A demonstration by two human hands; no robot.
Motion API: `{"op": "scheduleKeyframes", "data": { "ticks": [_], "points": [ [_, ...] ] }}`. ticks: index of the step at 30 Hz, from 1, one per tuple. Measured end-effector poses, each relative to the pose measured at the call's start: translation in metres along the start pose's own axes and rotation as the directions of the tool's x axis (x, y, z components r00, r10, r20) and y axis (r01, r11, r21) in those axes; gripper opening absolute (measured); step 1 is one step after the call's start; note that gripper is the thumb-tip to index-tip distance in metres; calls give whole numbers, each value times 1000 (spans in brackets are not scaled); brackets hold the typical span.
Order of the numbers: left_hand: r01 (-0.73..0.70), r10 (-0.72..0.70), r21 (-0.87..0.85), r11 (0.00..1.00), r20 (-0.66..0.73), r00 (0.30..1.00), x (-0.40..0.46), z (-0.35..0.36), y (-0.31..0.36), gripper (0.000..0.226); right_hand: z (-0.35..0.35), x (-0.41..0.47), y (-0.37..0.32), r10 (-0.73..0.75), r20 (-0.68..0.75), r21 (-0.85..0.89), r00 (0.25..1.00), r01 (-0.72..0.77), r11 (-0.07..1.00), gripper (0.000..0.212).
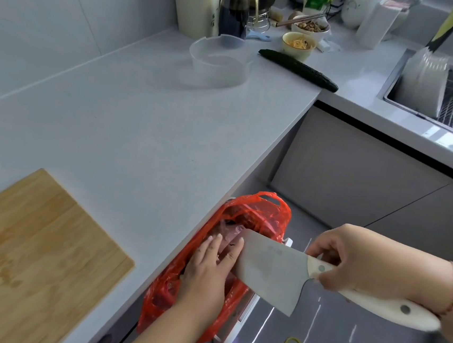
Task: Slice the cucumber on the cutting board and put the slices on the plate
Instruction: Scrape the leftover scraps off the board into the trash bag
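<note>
A dark green cucumber lies whole on the grey counter near its inner corner, far from me. The bare wooden cutting board sits at the lower left of the counter. My right hand grips the cream handle of a cleaver, whose wide blade points left over the floor gap. My left hand hangs below the counter edge, fingers spread, over the red plastic bag on the bin. No plate shows clearly.
A clear plastic container stands on the counter near the cucumber. Two bowls of food, bottles and jars crowd the back. A sink with a rack and stacked white dishes lies at the right. Yellow cables run across the floor.
</note>
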State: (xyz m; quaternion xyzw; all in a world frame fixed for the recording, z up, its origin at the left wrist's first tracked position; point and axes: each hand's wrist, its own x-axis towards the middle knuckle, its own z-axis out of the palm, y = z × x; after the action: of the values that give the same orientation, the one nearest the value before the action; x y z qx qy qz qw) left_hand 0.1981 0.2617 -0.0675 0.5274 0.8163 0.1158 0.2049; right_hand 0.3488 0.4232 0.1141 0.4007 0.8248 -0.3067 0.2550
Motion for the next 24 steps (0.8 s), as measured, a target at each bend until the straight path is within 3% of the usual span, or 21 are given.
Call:
{"op": "scheduleKeyframes", "data": {
  "ticks": [8,12,14,16,18,21,24],
  "points": [
    [200,-195,-74,977,76,978,1,0,-6,75,-7,-1,1,-4,3,-24,1000,4,1000,14],
    [262,-261,-117,958,20,965,-4,-9,-4,70,-9,1,0,0,-10,-11,1000,0,1000,16],
    [217,-227,-146,965,-60,972,-8,-13,1,74,-10,3,-2,-5,-11,-18,1000,5,1000,17],
    [85,-103,-132,988,-137,985,-12,-13,8,82,-10,5,-4,-15,-12,-23,1000,15,1000,17],
    [-1,-4,-39,999,-112,994,-16,-12,12,87,-12,5,-6,-27,-15,-28,1000,26,999,17],
    [122,-121,20,992,-46,992,-18,-17,11,81,-14,2,-7,-32,-19,-70,999,30,997,19],
    [242,-243,-35,970,-6,970,-18,-22,8,70,-15,-1,-5,-19,-23,-90,1000,17,996,22]
  ]
}}
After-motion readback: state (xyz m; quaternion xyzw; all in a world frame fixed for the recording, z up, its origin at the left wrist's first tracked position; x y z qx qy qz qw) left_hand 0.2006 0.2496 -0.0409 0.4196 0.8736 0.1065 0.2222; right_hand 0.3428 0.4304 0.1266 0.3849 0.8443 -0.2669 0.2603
